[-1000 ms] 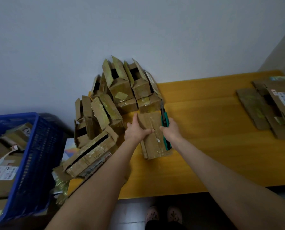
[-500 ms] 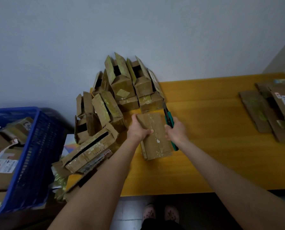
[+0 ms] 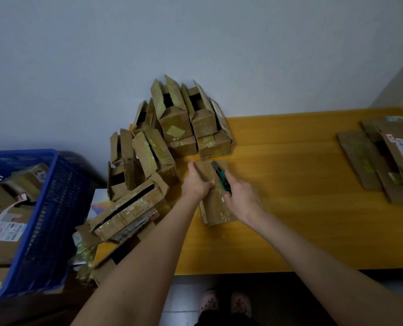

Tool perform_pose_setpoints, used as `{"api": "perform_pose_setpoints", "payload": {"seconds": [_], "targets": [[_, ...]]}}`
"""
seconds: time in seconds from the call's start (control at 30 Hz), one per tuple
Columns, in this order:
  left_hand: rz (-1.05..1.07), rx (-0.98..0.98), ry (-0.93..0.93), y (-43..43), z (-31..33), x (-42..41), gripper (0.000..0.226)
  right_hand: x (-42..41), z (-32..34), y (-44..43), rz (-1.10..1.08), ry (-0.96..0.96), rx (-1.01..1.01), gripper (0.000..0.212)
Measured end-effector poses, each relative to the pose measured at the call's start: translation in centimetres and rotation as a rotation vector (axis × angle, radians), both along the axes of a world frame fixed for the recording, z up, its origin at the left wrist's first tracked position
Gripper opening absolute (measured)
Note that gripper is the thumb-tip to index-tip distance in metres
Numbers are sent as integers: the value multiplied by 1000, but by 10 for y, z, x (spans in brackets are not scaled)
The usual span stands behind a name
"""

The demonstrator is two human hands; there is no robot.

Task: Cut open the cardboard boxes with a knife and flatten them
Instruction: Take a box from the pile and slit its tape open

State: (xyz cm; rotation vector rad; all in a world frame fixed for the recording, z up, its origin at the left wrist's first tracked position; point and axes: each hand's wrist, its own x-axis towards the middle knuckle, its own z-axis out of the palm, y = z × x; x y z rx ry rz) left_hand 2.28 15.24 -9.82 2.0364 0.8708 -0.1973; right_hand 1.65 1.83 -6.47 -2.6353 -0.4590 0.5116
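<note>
Small cardboard box (image 3: pixel 214 208) lies flat on the yellow table (image 3: pixel 289 208), near-left of centre, long axis running near to far. Left hand (image 3: pixel 196 182) grips its far-left edge, fingers curled over the side, thumb on top. Right hand (image 3: pixel 241 199) is closed round a teal-handled knife (image 3: pixel 222 178); the blade points far-left and sits on the top face near the far end. Can't tell whether the blade is through the cardboard. Pile of opened boxes (image 3: pixel 172 137) stands just beyond and to the left, against the wall. Flattened cardboard (image 3: pixel 360 161) lies well apart at far right. Blue basket (image 3: pixel 55 196) with more boxes sits off the table's left end.
</note>
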Motion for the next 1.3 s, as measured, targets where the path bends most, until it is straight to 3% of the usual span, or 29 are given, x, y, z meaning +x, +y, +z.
{"api": "perform_pose_setpoints", "payload": {"seconds": [0.23, 1.3], "targets": [[30, -10, -4, 1, -3, 0, 87, 0, 10, 7, 120, -59, -188, 63], [91, -80, 72, 17, -27, 14, 72, -18, 13, 20, 196, 34, -455, 64]]}}
